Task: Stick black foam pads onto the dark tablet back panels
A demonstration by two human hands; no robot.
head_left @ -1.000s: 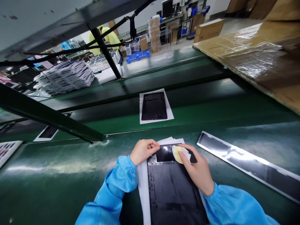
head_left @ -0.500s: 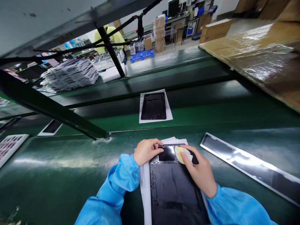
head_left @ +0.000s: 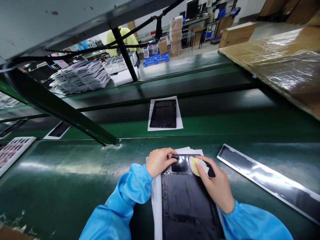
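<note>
Pinches a yellow-and-white pad (head_left: pixel 196 165) in the right hand (head_left: pixel 219 187), atop a flat black rectangular device (head_left: pixel 190 200).
Has a shallow white tray (head_left: pixel 23 148) of dark pieces (head_left: pixel 13 150) well left of the grip, a thin black panel (head_left: pixel 163 113) on white paper (head_left: pixel 179 121) beyond; sets the left hand (head_left: pixel 159 162) at the device's far-left corner, hold impossible to tell; shines beside the pad.

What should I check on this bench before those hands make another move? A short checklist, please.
1. Right hand has hold of the yellow-and-white pad: ok.
2. Left hand is at the upper left corner of the dark tablet-like device: ok.
3. Device lies flat on the white sheets: ok.
4. Surface beneath the pad is clean: cannot tell, the pad covers it.
5. Whole device is in view: not ok, the picture cuts off its near end.
6. Long dark strip lies apart from the right hand: ok.
</note>
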